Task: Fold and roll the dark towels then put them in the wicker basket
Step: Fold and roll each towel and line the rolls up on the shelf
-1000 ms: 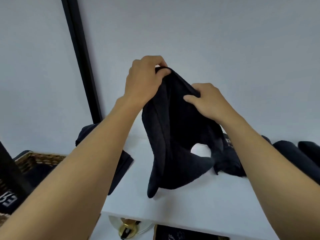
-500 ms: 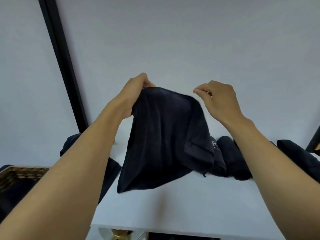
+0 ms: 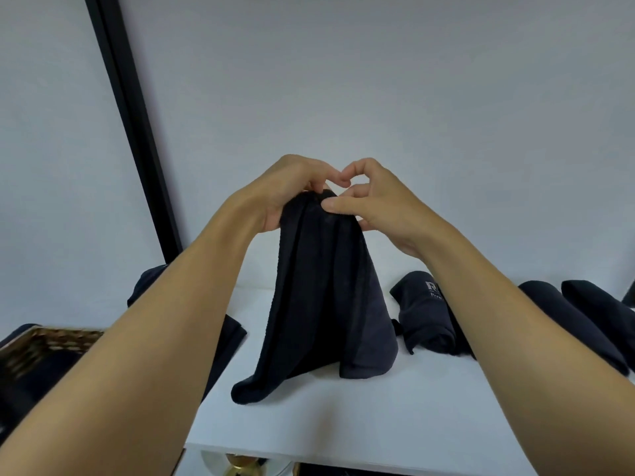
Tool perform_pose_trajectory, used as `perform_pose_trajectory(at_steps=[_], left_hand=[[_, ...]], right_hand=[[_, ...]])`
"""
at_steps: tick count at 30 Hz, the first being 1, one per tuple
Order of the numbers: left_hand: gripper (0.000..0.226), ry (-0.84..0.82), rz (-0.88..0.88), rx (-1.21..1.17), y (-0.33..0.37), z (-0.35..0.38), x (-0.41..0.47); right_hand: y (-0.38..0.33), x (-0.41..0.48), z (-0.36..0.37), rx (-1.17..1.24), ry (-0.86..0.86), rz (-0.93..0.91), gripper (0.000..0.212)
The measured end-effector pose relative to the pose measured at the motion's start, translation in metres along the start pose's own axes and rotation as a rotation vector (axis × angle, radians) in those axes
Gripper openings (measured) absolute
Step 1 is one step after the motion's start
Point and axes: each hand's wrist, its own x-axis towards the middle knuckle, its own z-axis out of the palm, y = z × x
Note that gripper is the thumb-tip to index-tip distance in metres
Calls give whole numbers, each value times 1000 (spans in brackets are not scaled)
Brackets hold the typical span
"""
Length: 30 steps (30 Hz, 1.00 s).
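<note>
A dark towel [image 3: 323, 304] hangs folded in the air above the white table [image 3: 343, 427], its lower end resting on the tabletop. My left hand [image 3: 292, 190] and my right hand [image 3: 371, 197] meet at its top edge and both pinch it, fingertips touching. The wicker basket [image 3: 44, 341] stands at the lower left beside the table, with dark cloth inside and my left forearm partly covering it.
Rolled dark towels lie on the table to the right: one with a printed logo [image 3: 426, 314] and two more [image 3: 563, 324] [image 3: 601, 310] further right. Another dark towel [image 3: 226, 334] lies at the table's left edge. A black vertical frame [image 3: 130, 125] runs up the grey wall.
My hands were apart, holding the towel spread by its two top corners. They have come together, so the towel now hangs folded in half and narrower.
</note>
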Motion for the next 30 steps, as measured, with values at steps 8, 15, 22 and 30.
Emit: perform_pose_trajectory(at_steps=[8, 15, 22, 30], left_hand=[[15, -73, 144, 332, -3, -6, -3], [11, 228, 422, 281, 8, 18, 11], [12, 48, 220, 476, -9, 11, 17], [10, 356, 345, 244, -36, 7, 27]], right_hand=[[-2, 7, -19, 142, 94, 0, 16], [-13, 11, -25, -245, 181, -120, 16], [-23, 21, -47, -262, 421, -210, 30], [-12, 12, -69, -459, 308, -257, 22]])
